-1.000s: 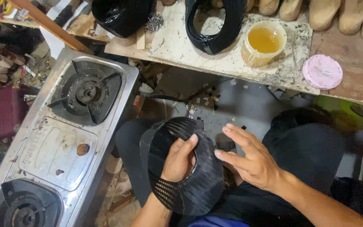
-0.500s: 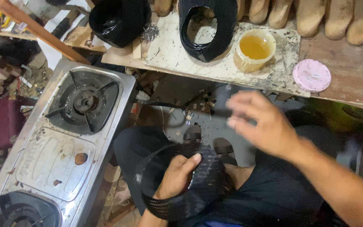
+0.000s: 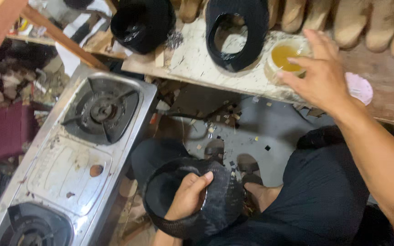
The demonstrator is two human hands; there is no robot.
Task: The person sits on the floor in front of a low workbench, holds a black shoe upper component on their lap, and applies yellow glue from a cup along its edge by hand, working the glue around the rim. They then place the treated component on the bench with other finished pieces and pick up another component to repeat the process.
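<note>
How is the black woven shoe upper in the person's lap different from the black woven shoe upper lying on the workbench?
The shoe upper in the lap is gripped by the left hand, fingers inside its opening; the shoe upper on the workbench lies untouched. The lap one rests over the person's legs, while the bench one lies flat by the cup of yellow liquid, which the right hand reaches for. Both are black and woven, with an oval opening.

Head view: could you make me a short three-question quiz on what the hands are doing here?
1. True or false: the left hand grips a black woven shoe upper.
2. What is the right hand reaching to? A. stove B. cup of yellow liquid C. pink lid
3. What lies on the bench left of the cup?

Key: 1 true; 2 B; 3 another black upper.
</note>
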